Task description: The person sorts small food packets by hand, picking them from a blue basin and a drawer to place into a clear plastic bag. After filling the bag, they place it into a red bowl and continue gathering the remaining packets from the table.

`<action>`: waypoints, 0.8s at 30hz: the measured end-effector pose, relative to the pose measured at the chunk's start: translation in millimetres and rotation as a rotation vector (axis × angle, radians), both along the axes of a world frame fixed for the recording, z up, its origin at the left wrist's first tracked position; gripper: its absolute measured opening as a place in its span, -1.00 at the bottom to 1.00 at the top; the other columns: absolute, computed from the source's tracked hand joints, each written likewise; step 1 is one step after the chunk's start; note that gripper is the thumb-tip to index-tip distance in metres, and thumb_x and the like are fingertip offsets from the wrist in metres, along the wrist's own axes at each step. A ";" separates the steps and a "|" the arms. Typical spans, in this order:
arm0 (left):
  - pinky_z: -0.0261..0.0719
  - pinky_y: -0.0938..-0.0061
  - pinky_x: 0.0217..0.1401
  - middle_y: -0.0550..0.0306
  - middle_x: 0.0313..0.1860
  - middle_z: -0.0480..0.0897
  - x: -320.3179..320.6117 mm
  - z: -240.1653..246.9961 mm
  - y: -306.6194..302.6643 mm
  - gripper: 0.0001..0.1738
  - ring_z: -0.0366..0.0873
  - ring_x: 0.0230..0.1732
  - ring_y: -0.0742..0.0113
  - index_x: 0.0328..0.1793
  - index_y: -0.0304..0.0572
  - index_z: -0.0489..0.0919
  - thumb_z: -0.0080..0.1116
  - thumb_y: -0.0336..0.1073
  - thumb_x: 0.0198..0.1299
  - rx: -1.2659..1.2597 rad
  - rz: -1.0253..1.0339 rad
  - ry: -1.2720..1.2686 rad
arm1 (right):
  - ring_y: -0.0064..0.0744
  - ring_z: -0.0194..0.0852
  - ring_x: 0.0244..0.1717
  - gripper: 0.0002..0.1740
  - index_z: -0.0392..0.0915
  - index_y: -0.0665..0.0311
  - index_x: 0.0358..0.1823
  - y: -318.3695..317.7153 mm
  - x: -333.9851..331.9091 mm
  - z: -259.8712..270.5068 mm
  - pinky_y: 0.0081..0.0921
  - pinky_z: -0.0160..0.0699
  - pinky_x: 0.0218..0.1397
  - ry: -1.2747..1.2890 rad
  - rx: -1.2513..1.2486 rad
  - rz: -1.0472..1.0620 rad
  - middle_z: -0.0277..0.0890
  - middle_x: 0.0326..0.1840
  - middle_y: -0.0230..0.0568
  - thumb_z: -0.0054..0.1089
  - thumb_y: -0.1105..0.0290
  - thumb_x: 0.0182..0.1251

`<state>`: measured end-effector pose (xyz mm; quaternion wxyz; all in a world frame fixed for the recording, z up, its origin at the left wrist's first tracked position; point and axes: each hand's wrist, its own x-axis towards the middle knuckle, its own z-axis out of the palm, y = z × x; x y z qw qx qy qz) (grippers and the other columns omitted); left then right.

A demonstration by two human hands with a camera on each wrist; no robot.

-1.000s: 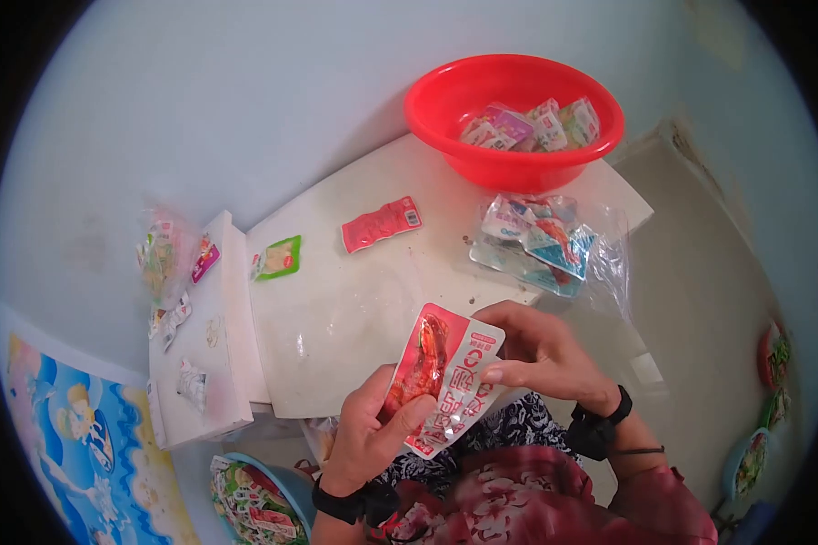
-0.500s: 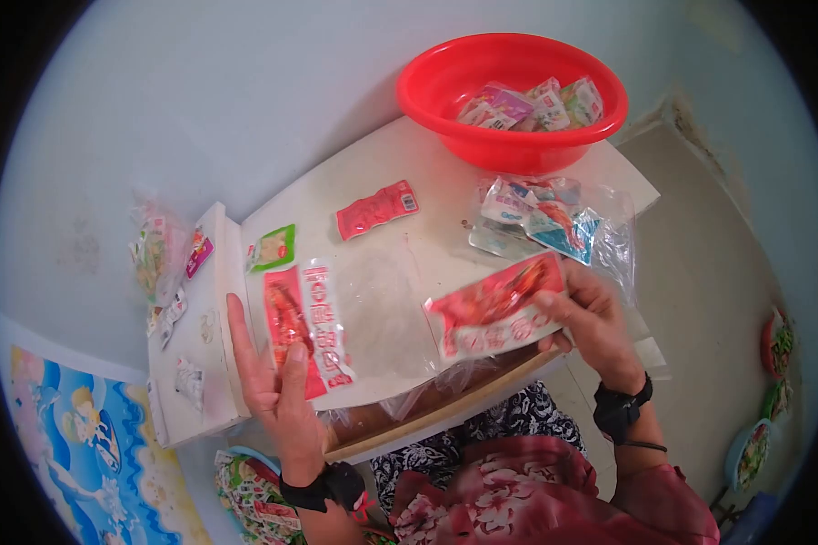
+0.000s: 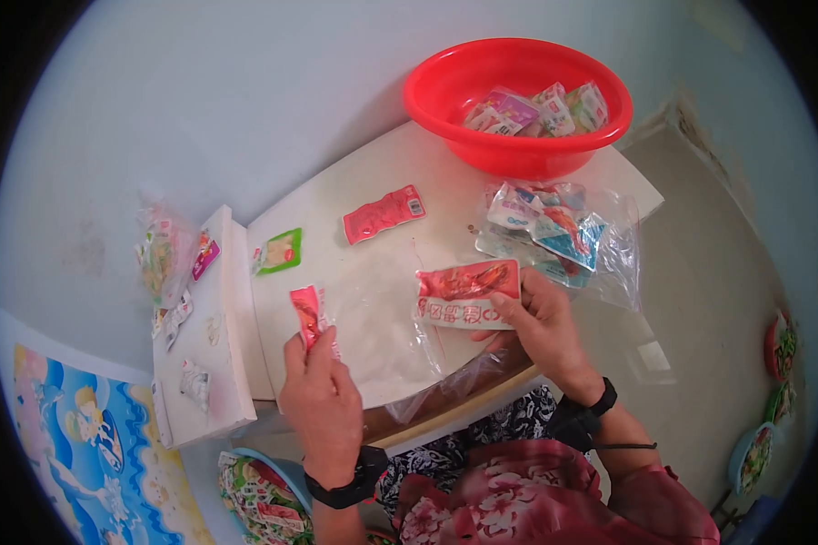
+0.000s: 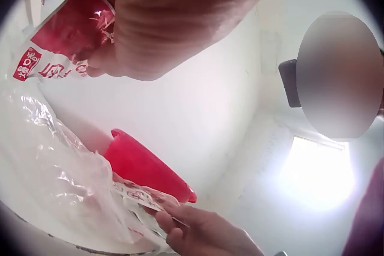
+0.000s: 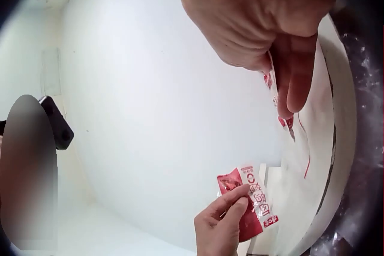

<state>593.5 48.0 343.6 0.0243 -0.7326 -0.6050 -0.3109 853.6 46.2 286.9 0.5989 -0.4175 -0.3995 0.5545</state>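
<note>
My left hand (image 3: 323,409) pinches a red and white snack packet (image 3: 307,313) by its near end, over the table's left part. In the right wrist view that packet (image 5: 255,199) shows its printed front. My right hand (image 3: 556,341) holds a second, similar packet (image 3: 468,295) by its right end, thumb on the printed face, above the table's front edge. Pictured on this packet is reddish-brown food, with white lettering below. The two packets are apart. Beneath and between them, clear plastic film (image 3: 395,331) lies on the white table (image 3: 327,209).
A red packet (image 3: 384,215) and a green-edged packet (image 3: 280,252) lie farther back. To the right is a clear bag of blue and white packets (image 3: 568,234). Behind it stands a red basin (image 3: 518,150) with several packets inside. A blue tub (image 3: 291,481) of packets sits low left.
My hands have gone from close together at one packet to apart, each with its own packet. Since half a second ago, the left packet has turned narrow to the head view; the right one shifted slightly left.
</note>
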 end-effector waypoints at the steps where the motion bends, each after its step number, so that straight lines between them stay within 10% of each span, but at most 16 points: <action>1: 0.62 0.10 -0.13 -0.11 0.01 0.59 4.1 -0.4 -0.5 -0.72 0.67 -0.12 -0.14 0.11 -0.29 0.71 0.17 -0.52 0.31 -0.014 -0.011 0.014 | -0.31 0.84 -0.18 -0.71 0.44 0.43 0.25 -0.2 -4.7 0.0 -0.58 0.79 -0.37 0.021 -0.020 0.029 0.72 0.04 -0.07 0.04 0.38 0.69; 7: 0.59 0.19 -0.25 -0.03 -0.11 0.57 24.9 -1.3 -5.7 -0.61 0.65 -0.26 -0.01 0.01 -0.28 0.70 0.53 -0.19 0.18 -0.023 -0.114 0.133 | -0.29 0.84 -0.10 -0.66 0.43 0.39 0.32 -2.5 -18.7 3.1 -0.49 0.84 -0.18 0.177 -0.102 0.212 0.71 0.14 -0.03 0.03 0.32 0.71; 15: 0.55 0.16 -0.31 -0.02 -0.15 0.54 5.4 -15.2 -5.6 -0.79 0.63 -0.29 -0.06 -0.04 -0.27 0.67 0.36 -0.49 0.19 0.035 -0.137 0.103 | -0.43 0.83 -0.16 -0.64 0.44 0.33 0.34 -1.8 -39.2 9.8 -0.59 0.71 -0.32 0.185 -0.125 0.227 0.73 0.10 -0.13 0.06 0.30 0.70; 24: 0.55 0.13 -0.32 -0.05 -0.11 0.55 -3.6 -5.4 -6.9 -0.80 0.61 -0.29 -0.07 -0.12 -0.23 0.61 0.31 -0.56 0.13 0.212 -0.138 0.127 | -0.78 0.24 -0.59 -0.79 0.53 0.31 0.14 -0.4 -36.4 37.7 -0.74 0.21 -0.53 -0.118 -0.075 0.149 0.54 -0.30 -0.47 0.09 0.36 0.67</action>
